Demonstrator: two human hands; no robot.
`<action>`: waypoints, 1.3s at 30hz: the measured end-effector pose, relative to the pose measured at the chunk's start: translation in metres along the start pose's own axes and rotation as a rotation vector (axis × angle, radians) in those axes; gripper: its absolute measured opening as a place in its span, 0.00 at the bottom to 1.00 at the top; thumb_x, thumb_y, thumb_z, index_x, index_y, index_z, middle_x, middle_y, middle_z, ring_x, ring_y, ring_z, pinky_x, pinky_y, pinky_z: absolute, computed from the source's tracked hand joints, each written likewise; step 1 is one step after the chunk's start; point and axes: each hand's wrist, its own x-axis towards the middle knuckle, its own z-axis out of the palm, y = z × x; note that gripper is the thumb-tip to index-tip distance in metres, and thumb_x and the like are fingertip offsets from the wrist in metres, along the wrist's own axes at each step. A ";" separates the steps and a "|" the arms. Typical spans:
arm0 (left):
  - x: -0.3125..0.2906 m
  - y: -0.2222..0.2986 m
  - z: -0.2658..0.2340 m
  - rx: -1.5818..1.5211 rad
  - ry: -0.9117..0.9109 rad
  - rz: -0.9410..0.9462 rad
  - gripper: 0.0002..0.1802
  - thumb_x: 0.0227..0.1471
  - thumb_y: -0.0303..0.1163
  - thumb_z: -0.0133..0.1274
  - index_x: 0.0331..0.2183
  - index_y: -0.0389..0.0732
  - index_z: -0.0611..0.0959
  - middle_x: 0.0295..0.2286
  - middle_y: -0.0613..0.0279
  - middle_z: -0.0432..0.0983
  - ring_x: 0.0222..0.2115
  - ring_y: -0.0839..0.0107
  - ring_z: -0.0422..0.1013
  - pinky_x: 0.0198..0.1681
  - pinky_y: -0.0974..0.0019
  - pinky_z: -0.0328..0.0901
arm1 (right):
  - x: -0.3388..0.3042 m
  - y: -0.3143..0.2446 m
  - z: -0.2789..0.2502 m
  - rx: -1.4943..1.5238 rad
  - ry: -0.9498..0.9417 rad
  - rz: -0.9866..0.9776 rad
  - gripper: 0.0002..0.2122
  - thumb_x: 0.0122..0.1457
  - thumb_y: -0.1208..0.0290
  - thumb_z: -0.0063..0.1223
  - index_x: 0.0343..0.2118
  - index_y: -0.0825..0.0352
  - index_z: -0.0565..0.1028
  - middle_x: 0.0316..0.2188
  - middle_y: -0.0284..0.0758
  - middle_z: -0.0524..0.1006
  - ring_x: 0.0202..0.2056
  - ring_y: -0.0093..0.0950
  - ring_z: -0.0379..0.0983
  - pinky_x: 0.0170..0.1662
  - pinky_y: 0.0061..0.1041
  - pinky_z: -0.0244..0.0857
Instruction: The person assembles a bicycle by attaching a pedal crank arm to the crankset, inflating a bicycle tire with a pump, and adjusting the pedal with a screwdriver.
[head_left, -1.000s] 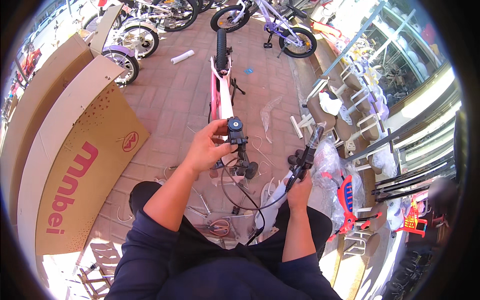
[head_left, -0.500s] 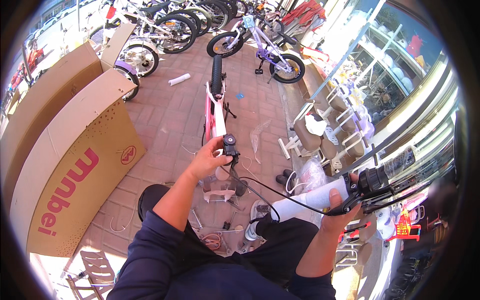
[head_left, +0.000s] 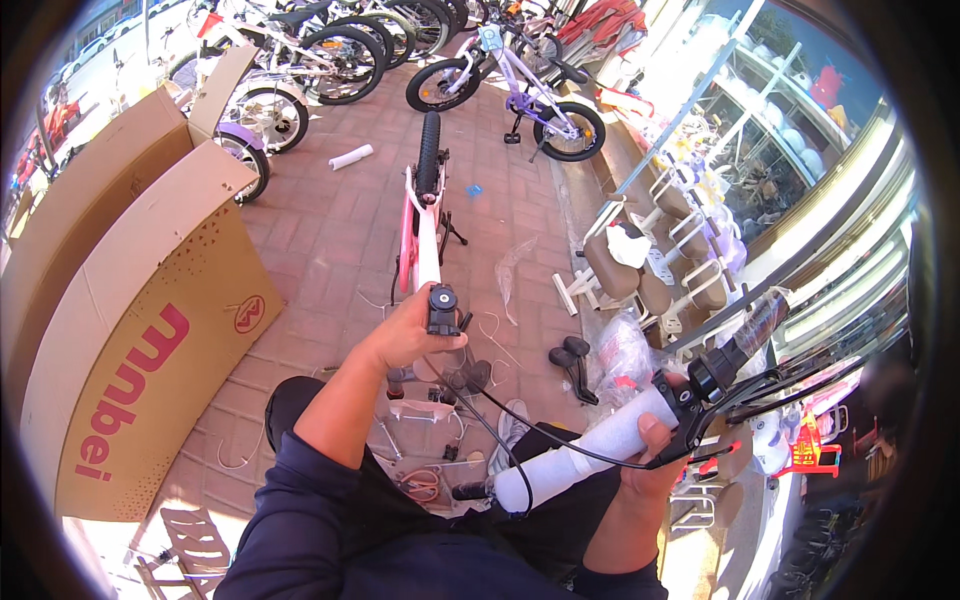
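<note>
My left hand (head_left: 405, 330) is closed around the front of a pink and white bicycle frame (head_left: 427, 245), just below its black stem (head_left: 442, 308). The frame points away from me, with its rear wheel at the far end. My right hand (head_left: 650, 455) grips a handlebar (head_left: 590, 445) wrapped in white foam, beside its brake lever and black grip. The bar lies tilted over my right thigh, apart from the stem. Black cables (head_left: 510, 455) loop between the bar and the bicycle's front. My fingers partly hide the frame's front end.
A large open cardboard box (head_left: 165, 370) stands at left. Scissors with orange handles (head_left: 422, 485) and small tools lie between my feet. At right are clear plastic wrap (head_left: 622, 350) and brown-padded seats (head_left: 612, 262). A lilac bicycle (head_left: 520, 85) and several others stand farther off.
The handlebar has swung left and nearer to me, so its other black end now shows by my lap. My left hand and the stem have shifted slightly left and nearer.
</note>
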 end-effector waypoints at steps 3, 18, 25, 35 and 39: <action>-0.018 0.003 -0.003 0.007 -0.061 -0.037 0.31 0.42 0.35 0.72 0.42 0.37 0.70 0.33 0.66 0.71 0.34 0.72 0.68 0.43 0.66 0.66 | -0.005 0.005 0.000 0.006 -0.023 0.015 0.32 0.41 0.70 0.65 0.53 0.70 0.70 0.45 0.35 0.72 0.45 0.28 0.71 0.53 0.29 0.64; -0.035 0.003 -0.008 0.060 -0.002 -0.115 0.35 0.48 0.26 0.66 0.56 0.40 0.69 0.44 0.66 0.73 0.45 0.75 0.68 0.52 0.66 0.64 | -0.003 0.021 0.007 0.030 -0.045 0.083 0.29 0.39 0.76 0.64 0.50 0.68 0.73 0.42 0.31 0.74 0.42 0.26 0.72 0.50 0.26 0.64; -0.045 0.000 -0.017 -0.070 -0.016 -0.099 0.43 0.48 0.25 0.66 0.63 0.40 0.64 0.50 0.66 0.71 0.50 0.74 0.66 0.56 0.66 0.61 | 0.007 0.035 0.009 0.095 -0.058 0.198 0.28 0.39 0.75 0.63 0.49 0.68 0.73 0.41 0.33 0.74 0.41 0.27 0.73 0.48 0.28 0.67; -0.121 -0.005 0.001 0.010 0.280 -0.353 0.11 0.57 0.30 0.59 0.39 0.33 0.80 0.28 0.65 0.79 0.29 0.82 0.72 0.34 0.74 0.67 | 0.036 0.069 0.017 0.217 0.034 0.354 0.16 0.47 0.79 0.61 0.41 0.70 0.74 0.29 0.34 0.76 0.27 0.28 0.76 0.32 0.28 0.72; -0.154 0.008 0.079 -0.008 -0.240 -0.360 0.27 0.57 0.30 0.60 0.55 0.33 0.72 0.42 0.55 0.77 0.43 0.71 0.73 0.49 0.67 0.68 | 0.053 0.094 0.016 0.190 0.087 0.430 0.11 0.50 0.78 0.63 0.37 0.68 0.75 0.28 0.32 0.76 0.27 0.26 0.75 0.31 0.27 0.71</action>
